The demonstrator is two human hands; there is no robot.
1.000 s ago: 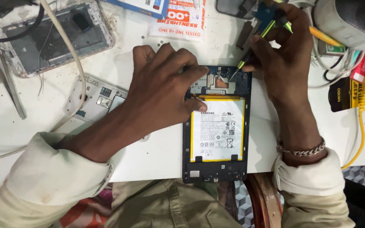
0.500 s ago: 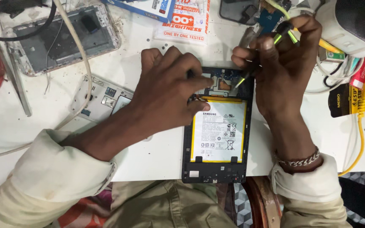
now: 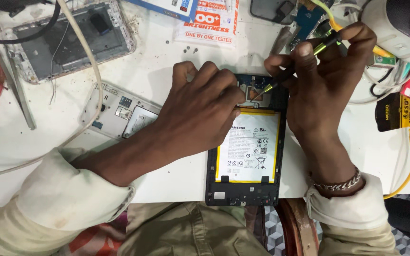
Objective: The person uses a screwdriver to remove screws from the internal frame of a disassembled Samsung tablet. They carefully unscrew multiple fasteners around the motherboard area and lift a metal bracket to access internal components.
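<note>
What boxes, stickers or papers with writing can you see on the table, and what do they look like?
White rectangular battery label with yellow edging: inside the opened black tablet, centre.
White paper packet with red-orange print: top centre.
Blue-and-white box corner: top edge, left of the packet.
Black-and-yellow tag: right side.

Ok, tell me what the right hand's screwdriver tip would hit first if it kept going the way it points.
The right hand aims the screwdriver down-left. Its tip sits at the circuit board of the opened tablet, so that board comes first, probably. The left hand's fingertips lie just beyond; depth is unclear.
</note>
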